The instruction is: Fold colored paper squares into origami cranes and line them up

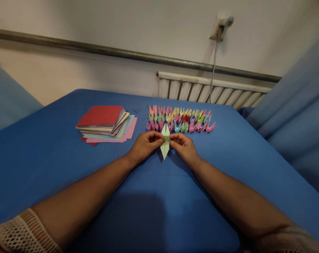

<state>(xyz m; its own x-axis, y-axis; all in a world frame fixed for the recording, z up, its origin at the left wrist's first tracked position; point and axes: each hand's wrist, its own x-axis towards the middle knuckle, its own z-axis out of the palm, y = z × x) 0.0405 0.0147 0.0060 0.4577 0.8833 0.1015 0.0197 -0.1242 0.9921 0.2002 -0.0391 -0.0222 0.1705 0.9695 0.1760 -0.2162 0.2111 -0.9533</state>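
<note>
A pale green folded paper piece (165,144), long and pointed at both ends, lies on the blue table (69,168). My left hand (146,144) pinches its left side at the middle. My right hand (184,147) pinches its right side, fingers closed on the paper. Just beyond the hands stand rows of several small folded paper figures (179,118) in pink, yellow, green, blue and red. A stack of coloured square paper sheets (106,123), red on top, lies to the left of the figures.
A radiator (209,92) and a metal rail (96,49) run along the wall behind the table. A white wall fitting (220,26) with a cord hangs above. Blue fabric (299,109) rises at the right, and more blue at the left edge.
</note>
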